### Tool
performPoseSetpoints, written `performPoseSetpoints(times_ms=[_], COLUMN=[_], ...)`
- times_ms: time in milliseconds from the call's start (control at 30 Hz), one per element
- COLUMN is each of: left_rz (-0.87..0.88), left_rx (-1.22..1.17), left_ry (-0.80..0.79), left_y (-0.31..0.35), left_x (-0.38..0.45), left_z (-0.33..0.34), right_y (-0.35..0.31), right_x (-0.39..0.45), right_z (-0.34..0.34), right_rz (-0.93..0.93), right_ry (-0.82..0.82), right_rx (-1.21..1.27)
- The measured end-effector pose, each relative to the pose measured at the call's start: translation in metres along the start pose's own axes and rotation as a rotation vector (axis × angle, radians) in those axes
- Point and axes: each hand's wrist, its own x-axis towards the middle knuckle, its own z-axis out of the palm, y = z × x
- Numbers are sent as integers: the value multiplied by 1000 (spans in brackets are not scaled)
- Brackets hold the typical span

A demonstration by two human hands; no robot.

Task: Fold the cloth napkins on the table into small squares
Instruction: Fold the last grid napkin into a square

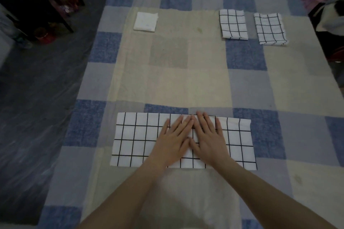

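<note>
**Napkin 4: half-folded, hands pressing it flat**

Both hands lie palm-down, side by side at centre-bottom of the frame, on the grid napkin (137,141). Left hand (172,142) and right hand (208,139) have fingers spread & flat, index fingers nearly touching; nothing pinched or gripped, just pressing the cloth down. That napkin is a long horizontal strip w/ black grid lines, spread across the lower-middle of the frame on the checked tablecloth (186,83).

Progress, judging by what lies there: three pieces look finished along the top of the frame. Plain white folded napkin (145,21) at upper left-centre, folded grid napkin (233,24) at upper right, second folded grid napkin (270,29) just beside it, further right, not touching. All three are compact rectangles/squares.

The strip under the hands seems mid-way: prob. folded once lengthwise, far too wide for a small square. Likely left: smooth it, fold the ends across once or twice, then set it w/ the others. No other unfolded napkins visible, so this may be the last one.
</note>
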Motion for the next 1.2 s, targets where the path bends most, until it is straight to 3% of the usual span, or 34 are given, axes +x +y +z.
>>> performPoseSetpoints(times_ms=[200,433,567,633,700,800,1033,1200], left_rz=[-9,-86,-83,-86,-89,-93,-104,-331], left_rx=[13,79,79,81,78,63,80,65], left_ry=[3,-16,-15,-12,-17,-5,5,57], left_y=[-2,-4,-4,-3,-2,-2,-12,-54], left_x=[-3,-5,-5,-4,-5,-6,-11,-38], left_z=[3,-1,-1,-1,-2,-2,2,3], right_y=[19,109,108,84,49,-3,-5,43], right_x=[-4,-41,-38,-28,-16,-3,-8,-22], right_z=[-3,-13,-20,-27,-32,-25,4,-3], right_rz=[24,380,632,564,364,179,336,352], right_ry=[1,1,120,225,284,205,75,110], right_rx=[43,26,139,165,160,202,141,167])
